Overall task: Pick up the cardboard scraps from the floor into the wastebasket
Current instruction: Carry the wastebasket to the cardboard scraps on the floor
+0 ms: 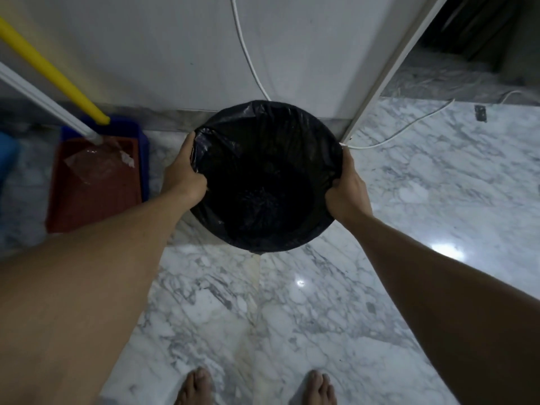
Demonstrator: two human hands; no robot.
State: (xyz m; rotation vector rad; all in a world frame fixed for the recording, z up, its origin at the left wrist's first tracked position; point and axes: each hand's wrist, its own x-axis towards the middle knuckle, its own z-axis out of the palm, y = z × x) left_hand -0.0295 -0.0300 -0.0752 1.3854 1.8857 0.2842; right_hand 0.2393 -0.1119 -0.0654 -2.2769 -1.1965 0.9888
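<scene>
Both hands clamped the wastebasket (264, 176) rim at centre frame: left hand (182, 173), right hand (346, 190). Best kept level; no scraps visible.

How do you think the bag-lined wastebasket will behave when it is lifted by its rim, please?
The wastebasket probably lifts lightly: its inside looks dark and empty. The loose black liner may slip under the left hand and right hand. With hands on opposite sides, it should stay level.
</scene>
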